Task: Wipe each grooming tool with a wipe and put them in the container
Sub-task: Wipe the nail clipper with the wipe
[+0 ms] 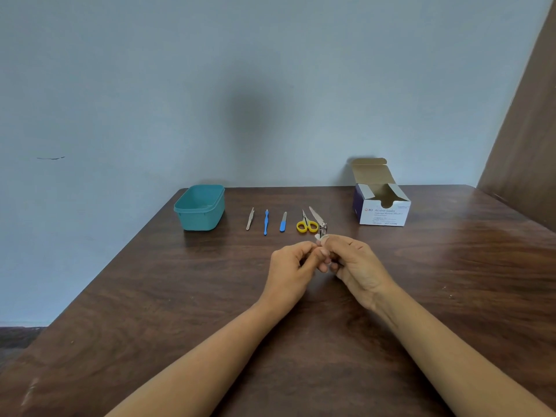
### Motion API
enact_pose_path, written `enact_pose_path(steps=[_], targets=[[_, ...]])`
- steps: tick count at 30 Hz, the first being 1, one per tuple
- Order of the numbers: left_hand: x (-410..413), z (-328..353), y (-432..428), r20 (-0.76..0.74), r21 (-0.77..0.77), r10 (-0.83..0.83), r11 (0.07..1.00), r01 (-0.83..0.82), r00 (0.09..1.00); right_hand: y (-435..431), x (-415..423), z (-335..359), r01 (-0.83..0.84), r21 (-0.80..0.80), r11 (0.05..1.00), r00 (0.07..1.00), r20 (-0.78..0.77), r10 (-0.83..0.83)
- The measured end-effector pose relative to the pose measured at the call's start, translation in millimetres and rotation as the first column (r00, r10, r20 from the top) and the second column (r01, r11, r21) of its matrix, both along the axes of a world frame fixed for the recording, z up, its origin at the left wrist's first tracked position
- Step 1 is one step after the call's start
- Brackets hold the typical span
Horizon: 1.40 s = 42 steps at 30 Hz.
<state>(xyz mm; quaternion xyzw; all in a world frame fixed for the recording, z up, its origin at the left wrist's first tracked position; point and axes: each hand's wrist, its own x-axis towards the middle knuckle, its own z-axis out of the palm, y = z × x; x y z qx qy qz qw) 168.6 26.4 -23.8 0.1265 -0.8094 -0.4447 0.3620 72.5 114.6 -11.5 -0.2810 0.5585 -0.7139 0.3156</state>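
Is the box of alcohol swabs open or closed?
Open. The box has its lid flap raised, and its inside shows.

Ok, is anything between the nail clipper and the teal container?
Nothing upright. Scissors, nail file, blue tool and tweezers lie flat on the table between nail clipper and container; carried above them, the way looks open.

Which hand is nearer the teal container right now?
Left. The left hand is right of the container and nearer the camera; the right hand lies farther right, beyond it.
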Motion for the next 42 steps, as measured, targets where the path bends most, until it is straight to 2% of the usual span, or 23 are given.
enact_pose_path(steps=[6, 10, 13, 18, 21, 37, 42], targets=[[-1.9, -2.7, -3.5, -0.027, 0.087, -0.041, 0.995, 0.043, 0.999, 1.1, -1.2, 4.6, -0.043, 0.051, 0.998, 0.999, -0.031, 0.044], [-2.4, 4.2, -10.3, -0.084, 0.379, 0.048, 0.925, -0.013, 0.995, 1.8, -1.4, 5.3, 0.017, 0.049, 0.999, 0.998, 0.064, -0.02], [-1.7, 7.3, -15.1, -0.09, 0.476, 0.001, 0.878, 0.042, 0.996, 3.9, -3.7, 7.3, -0.01, 0.062, 0.998, 0.998, 0.054, 0.006], [-1.0, 7.3, -9.8, -0.04, 0.456, -0.165, 0.874, 0.165, 0.985, 2.8, -2.2, 5.7, -0.039, 0.11, 0.993, 0.999, -0.001, 0.039], [-0.4, 9.1, -10.5, -0.059, 0.472, -0.2, 0.858, 0.204, 0.978, 3.2, -2.4, 6.9, -0.051, 0.147, 0.988, 0.998, -0.019, 0.055], [0.0, 10.6, -13.7, -0.081, 0.614, -0.197, 0.763, 0.204, 0.977, 2.9, -5.8, 2.6, -0.11, 0.251, 0.962, 0.992, -0.028, 0.121], [-0.7, 11.0, -13.7, -0.076, 0.617, -0.177, 0.765, 0.185, 0.981, 3.5, -7.1, 3.4, -0.118, 0.283, 0.952, 0.99, -0.039, 0.134]])
